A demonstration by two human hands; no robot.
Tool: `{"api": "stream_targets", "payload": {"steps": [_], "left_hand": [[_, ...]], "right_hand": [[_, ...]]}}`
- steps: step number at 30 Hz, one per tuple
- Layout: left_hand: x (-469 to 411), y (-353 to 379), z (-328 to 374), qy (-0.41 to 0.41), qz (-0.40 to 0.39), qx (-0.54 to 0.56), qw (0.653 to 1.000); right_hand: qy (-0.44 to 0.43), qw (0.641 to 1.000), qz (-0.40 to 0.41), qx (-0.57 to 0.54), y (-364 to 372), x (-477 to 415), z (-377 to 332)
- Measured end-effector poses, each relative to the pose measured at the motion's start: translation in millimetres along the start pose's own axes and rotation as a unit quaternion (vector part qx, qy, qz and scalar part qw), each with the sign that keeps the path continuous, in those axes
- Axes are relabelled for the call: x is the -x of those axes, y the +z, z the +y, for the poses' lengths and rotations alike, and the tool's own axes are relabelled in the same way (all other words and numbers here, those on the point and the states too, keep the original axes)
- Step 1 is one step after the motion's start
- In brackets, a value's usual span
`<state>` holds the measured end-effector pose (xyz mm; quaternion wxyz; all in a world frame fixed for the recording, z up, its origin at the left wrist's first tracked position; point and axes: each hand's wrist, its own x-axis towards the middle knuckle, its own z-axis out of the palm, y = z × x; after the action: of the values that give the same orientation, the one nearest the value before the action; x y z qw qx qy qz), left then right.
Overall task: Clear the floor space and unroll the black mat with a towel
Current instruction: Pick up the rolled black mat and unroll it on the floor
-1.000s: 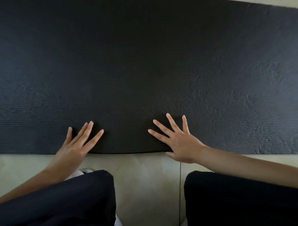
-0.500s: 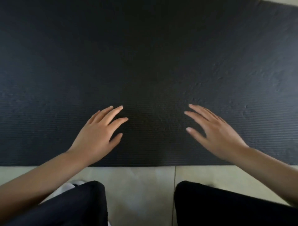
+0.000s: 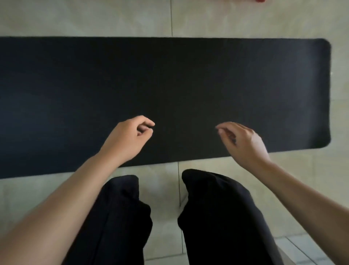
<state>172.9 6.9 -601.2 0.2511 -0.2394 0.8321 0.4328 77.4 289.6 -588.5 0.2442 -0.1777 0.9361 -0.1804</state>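
Note:
The black mat (image 3: 170,85) lies unrolled and flat across the tiled floor, its rounded right end in view and its left end cut off by the frame. My left hand (image 3: 130,136) hangs above the mat's near edge with fingers loosely curled, holding nothing. My right hand (image 3: 243,140) hovers above the mat farther right, fingers also curled and empty. Neither hand touches the mat. No towel is in view.
Pale floor tiles (image 3: 245,19) surround the mat. My legs in black trousers (image 3: 217,208) stand just in front of the mat's near edge. A small red object (image 3: 260,1) shows at the top edge.
Both hands have lifted off the mat and their fingers have curled in. The view has risen and pulled back, so the mat's far edge and right end now show.

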Motion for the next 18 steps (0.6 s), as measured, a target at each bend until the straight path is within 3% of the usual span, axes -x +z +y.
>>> {"api": "stream_targets", "payload": {"steps": [9,12,13,16,18], "left_hand": [[176.2,-29.9,201.9,-0.011,-0.009,0.088,0.996],[203.6,-18.5,260.5,0.001,-0.048,0.061,0.997],[220.2,1.4,311.6,0.026,-0.085,0.033,0.995],[220.8,8.7,341.7,0.019,-0.104,-0.025,0.994],[231.4,43.2,396.0,0.065,-0.126,-0.08,0.987]], "right_hand": [[0.161,0.982,-0.03,-0.091,-180.6,143.5,-71.0],[0.194,0.973,-0.029,-0.123,-222.6,188.5,-68.7],[0.227,0.962,-0.001,-0.15,-263.5,227.4,-46.5],[0.243,0.956,-0.011,-0.161,-276.2,249.3,-35.9],[0.278,0.94,0.035,-0.193,-313.2,291.8,5.8]]}}
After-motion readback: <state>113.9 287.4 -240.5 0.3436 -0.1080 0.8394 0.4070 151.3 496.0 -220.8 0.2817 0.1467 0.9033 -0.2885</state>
